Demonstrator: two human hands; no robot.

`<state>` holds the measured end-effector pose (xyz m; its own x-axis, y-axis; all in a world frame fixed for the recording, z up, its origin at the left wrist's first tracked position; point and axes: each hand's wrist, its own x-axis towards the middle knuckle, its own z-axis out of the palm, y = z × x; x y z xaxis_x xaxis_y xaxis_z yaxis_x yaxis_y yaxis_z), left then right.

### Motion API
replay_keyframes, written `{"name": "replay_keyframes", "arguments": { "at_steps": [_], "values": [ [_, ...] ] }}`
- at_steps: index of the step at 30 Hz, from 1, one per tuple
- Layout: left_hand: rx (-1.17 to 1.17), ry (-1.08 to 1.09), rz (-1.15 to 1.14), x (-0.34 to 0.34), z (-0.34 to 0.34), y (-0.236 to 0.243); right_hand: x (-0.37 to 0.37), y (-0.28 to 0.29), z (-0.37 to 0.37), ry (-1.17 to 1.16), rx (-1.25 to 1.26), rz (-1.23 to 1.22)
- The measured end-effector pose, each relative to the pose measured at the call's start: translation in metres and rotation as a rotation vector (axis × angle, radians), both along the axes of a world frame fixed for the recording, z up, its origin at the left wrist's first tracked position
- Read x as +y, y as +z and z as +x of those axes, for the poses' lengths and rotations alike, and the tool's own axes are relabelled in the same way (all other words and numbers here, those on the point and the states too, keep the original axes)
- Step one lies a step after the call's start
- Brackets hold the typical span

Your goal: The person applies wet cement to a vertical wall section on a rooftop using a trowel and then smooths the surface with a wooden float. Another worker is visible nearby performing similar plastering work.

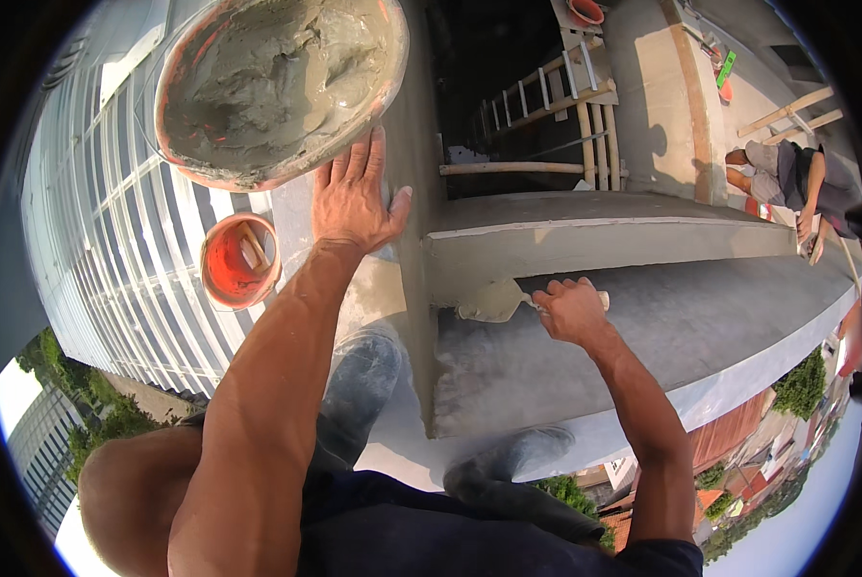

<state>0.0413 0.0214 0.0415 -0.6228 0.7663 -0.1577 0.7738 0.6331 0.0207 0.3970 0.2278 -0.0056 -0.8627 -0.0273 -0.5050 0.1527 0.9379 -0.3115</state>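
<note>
My left hand [354, 207] is open, fingers stretched out against the lower rim of a large bucket of wet grey mortar [277, 77] and the pale surface below it. My right hand [573, 310] is closed around the handle of a trowel [488, 300]. Its mortar-coated blade lies at the inner corner where a raised concrete strip [594, 245] meets a grey ledge [642, 317], near the upright wall edge [416, 327] between my hands.
A small orange bucket [229, 264] holding tools stands left, beside white roofing [113, 240]. Beyond the strip are a dark opening with a ladder [546, 82] and poles. A co-worker [787, 178] is at right. The ledge's outer edge [738, 370] overlooks rooftops.
</note>
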Motion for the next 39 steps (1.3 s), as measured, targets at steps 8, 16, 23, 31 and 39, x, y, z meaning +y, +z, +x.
{"name": "replay_keyframes", "arguments": {
  "at_steps": [8, 16, 23, 31, 39],
  "values": [
    [0.025, -0.016, 0.037, -0.005, -0.001, -0.005, -0.078, -0.07, 0.002, -0.019, -0.233, -0.05],
    [0.091, -0.028, 0.113, -0.008, 0.0, -0.01, -0.085, -0.084, -0.057, 0.181, -0.303, -0.018],
    [0.117, -0.03, 0.147, -0.009, 0.001, -0.011, -0.1, -0.083, -0.1, 0.271, -0.387, -0.046],
    [0.121, -0.037, 0.165, -0.009, 0.001, -0.013, -0.105, -0.076, -0.16, 0.445, -0.552, 0.084],
    [0.122, -0.049, 0.157, -0.008, 0.001, -0.013, -0.108, -0.069, -0.219, 0.47, -0.594, 0.149]
  ]
}}
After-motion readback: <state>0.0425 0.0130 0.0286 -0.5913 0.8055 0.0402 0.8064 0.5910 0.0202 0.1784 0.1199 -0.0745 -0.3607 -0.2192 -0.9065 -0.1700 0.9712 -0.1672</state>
